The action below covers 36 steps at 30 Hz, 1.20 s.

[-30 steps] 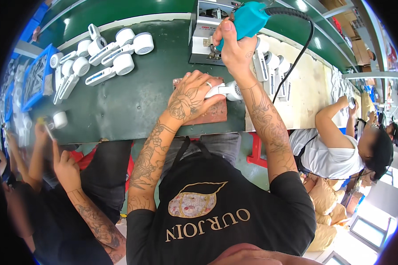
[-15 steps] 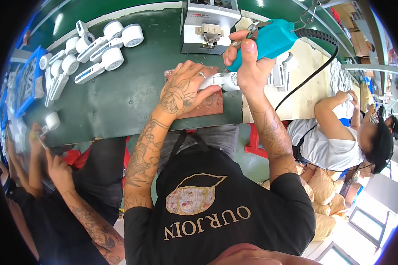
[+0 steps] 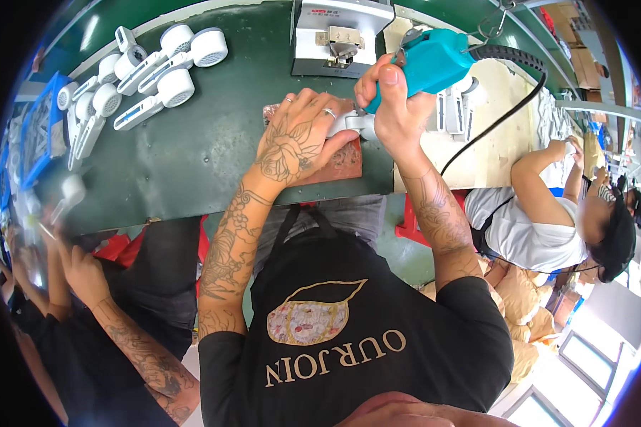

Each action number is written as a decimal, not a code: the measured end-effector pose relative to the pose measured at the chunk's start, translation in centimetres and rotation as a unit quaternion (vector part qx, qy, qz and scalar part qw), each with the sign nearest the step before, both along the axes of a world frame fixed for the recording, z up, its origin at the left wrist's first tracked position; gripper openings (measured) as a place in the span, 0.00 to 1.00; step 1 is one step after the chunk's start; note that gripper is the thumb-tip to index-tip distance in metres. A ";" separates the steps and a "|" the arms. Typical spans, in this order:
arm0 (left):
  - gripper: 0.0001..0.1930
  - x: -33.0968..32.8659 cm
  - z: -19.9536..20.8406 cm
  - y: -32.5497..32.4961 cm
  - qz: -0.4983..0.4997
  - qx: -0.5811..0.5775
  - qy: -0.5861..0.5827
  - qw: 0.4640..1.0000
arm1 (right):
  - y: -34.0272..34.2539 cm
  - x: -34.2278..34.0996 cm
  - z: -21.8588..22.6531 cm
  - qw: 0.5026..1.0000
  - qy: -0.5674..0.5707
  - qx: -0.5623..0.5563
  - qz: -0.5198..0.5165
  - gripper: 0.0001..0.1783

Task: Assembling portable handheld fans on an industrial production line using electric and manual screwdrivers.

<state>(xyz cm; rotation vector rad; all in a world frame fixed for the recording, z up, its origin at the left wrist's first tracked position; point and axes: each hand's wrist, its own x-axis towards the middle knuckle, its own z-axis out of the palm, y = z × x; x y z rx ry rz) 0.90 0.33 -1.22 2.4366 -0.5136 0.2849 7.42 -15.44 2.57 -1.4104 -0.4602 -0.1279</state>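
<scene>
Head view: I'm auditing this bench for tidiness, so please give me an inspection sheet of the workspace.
Surface: green bench top.
Job's things: white part on a reddish mat; teal power screwdriver.
Clutter: white handheld units piled far left; grey machine.
Hands: left hand presses the part; right hand grips the screwdriver.
Cables: black cord from the screwdriver.
Surroundings: co-workers seated on both sides.

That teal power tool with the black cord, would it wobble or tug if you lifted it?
Probably a little. The teal power tool looks chunky and stiff, so likely heavy for the right hand wrapped around it. Its black cord droops in a loop, so it seems floppy and may drag gently.
</scene>
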 end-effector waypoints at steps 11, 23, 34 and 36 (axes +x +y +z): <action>0.20 0.0 0.3 0.3 -0.004 -0.030 0.004 1.000 | 1.2 1.6 2.5 0.999 -0.002 -0.025 -0.026 0.23; 0.18 0.0 0.2 0.1 -0.004 -0.043 -0.001 0.999 | 3.9 6.1 1.8 0.999 -0.024 0.019 -0.040 0.17; 0.19 0.0 0.4 0.4 -0.001 -0.055 0.024 0.998 | -1.2 -1.8 2.7 0.999 0.035 0.003 -0.011 0.31; 0.19 0.0 0.3 0.3 -0.006 -0.049 0.024 0.999 | -1.6 -2.2 2.1 1.000 0.013 -0.006 -0.010 0.32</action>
